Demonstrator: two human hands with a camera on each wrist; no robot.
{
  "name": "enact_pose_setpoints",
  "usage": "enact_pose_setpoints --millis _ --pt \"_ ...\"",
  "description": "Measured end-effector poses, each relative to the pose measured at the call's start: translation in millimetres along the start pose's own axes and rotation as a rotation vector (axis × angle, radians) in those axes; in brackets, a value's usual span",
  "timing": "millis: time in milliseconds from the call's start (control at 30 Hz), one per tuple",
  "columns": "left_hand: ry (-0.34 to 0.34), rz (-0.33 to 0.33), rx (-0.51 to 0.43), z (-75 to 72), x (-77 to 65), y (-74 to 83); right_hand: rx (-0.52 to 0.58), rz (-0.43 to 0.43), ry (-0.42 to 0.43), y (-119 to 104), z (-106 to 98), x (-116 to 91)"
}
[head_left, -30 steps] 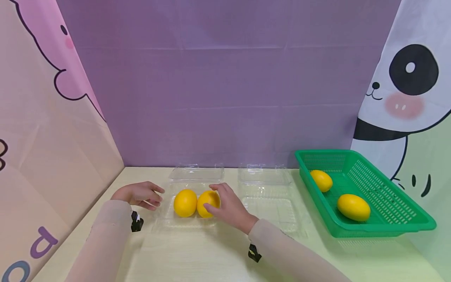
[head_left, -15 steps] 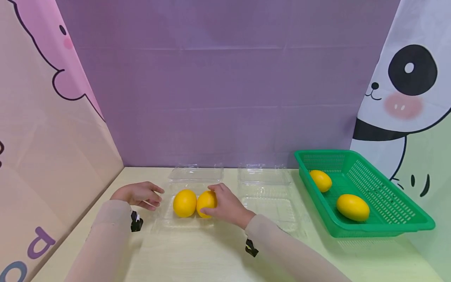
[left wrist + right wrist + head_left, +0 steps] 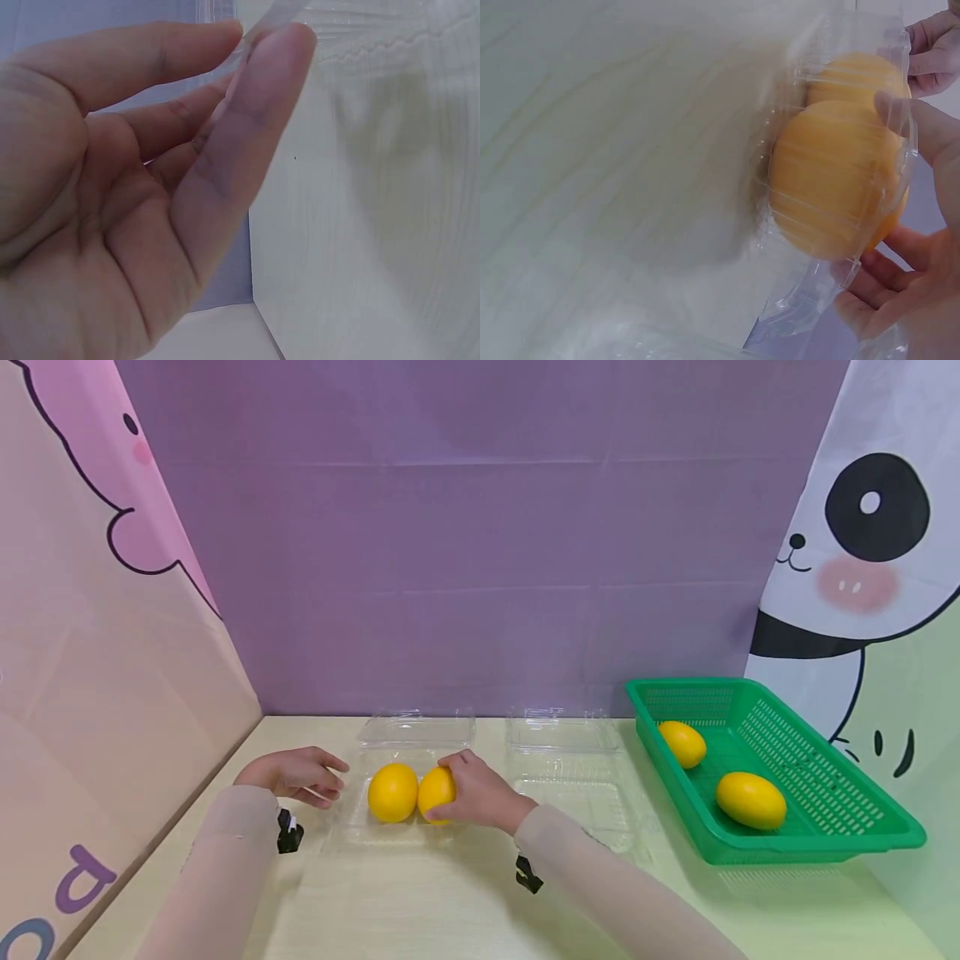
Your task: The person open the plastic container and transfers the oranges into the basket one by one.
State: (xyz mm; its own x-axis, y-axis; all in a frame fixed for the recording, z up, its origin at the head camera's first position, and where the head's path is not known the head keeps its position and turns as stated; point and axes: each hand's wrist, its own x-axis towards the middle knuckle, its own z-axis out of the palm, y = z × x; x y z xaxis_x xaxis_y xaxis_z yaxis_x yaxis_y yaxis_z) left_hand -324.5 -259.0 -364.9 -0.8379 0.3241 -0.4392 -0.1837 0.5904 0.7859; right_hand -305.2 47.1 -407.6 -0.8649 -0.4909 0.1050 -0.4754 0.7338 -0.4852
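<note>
Two yellow lemons sit side by side in the open clear plastic box (image 3: 375, 839) at the left. My right hand (image 3: 480, 789) grips the right lemon (image 3: 435, 795), fingers at its far side and thumb at its near side. The left lemon (image 3: 393, 793) lies right against it. In the right wrist view, both fruits show through the box wall, the nearer lemon (image 3: 829, 180) between thumb and fingers. My left hand (image 3: 296, 774) is at the box's left edge. The left wrist view has a strip of clear plastic (image 3: 277, 12) between its fingertips.
A second open clear box (image 3: 573, 802) stands to the right, its lid (image 3: 562, 735) folded back. Farther right is a green basket (image 3: 817, 843) holding a lemon (image 3: 682, 744) at the back and another lemon (image 3: 751, 801) in front. A purple backdrop (image 3: 487, 543) closes off the table's rear.
My right hand has moved slightly left and closed round the right lemon, covering more of it. The left hand stays at the box edge.
</note>
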Motion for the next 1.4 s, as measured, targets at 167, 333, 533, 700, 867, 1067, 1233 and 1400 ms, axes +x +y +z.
enact_pose_setpoints --millis 167,333,533,700,867,1067,1233,1400 --pt "0.002 -0.001 -0.002 0.0 0.4 -0.5 -0.024 0.016 -0.027 -0.7 -0.8 2.4" --pt "0.004 0.004 -0.001 -0.6 0.1 -1.3 -0.04 0.031 -0.049 -3.8 -1.6 3.7" --pt "0.009 0.004 -0.01 0.2 -0.8 -1.7 -0.092 0.034 -0.082 -6.9 -2.2 5.0" --pt "0.018 0.002 -0.015 1.6 -1.0 -2.2 -0.16 0.037 -0.108 -11.1 -4.4 5.1" --pt "0.015 0.003 -0.014 1.7 -1.3 -2.5 -0.194 0.047 -0.12 -15.4 -5.9 4.8" --pt "0.005 0.004 0.001 1.1 -1.7 -1.1 -0.207 0.044 -0.091 -11.0 -2.4 7.9" --pt "-0.002 0.007 0.003 0.4 -2.4 -1.0 -0.204 0.03 -0.074 -7.0 0.3 9.8" --pt "0.005 0.004 -0.001 0.9 -2.2 -1.8 -0.191 0.007 -0.054 -7.8 -0.9 7.8"
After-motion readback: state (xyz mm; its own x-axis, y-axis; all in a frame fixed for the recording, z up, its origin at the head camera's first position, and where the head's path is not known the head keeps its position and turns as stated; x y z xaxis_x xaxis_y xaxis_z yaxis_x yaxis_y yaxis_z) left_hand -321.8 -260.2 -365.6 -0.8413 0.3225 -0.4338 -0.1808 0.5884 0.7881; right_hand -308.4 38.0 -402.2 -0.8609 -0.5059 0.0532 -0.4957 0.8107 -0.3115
